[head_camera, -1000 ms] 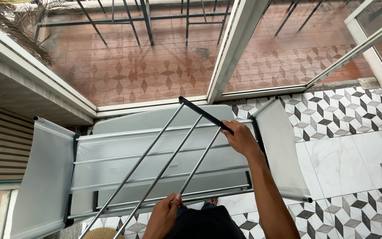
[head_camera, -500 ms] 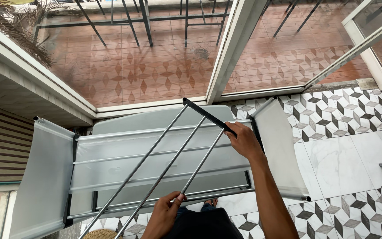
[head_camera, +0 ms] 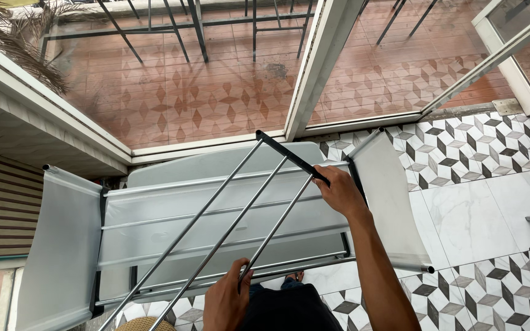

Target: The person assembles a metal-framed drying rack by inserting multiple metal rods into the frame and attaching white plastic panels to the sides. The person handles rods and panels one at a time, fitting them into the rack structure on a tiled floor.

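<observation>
I look down on a grey metal drying rack (head_camera: 154,214) with side wings of pale fabric, standing on patterned tile. A raised section of three steel rods (head_camera: 228,233) slants up toward a black end bar (head_camera: 283,154). My right hand (head_camera: 340,191) grips the near end of that black bar. Lower down, my left hand (head_camera: 228,300) closes around one of the steel rods near my body.
A white sliding-door frame (head_camera: 317,67) and sill run just behind the rack. Beyond the glass lies a terracotta balcony floor (head_camera: 203,92) with dark metal legs (head_camera: 185,27). A wall with striped siding (head_camera: 1,208) is at left. A woven round object (head_camera: 145,323) sits at the bottom edge.
The raised rod section has shifted slightly; my right hand stays on the black bar and my left hand keeps its hold on the rod.
</observation>
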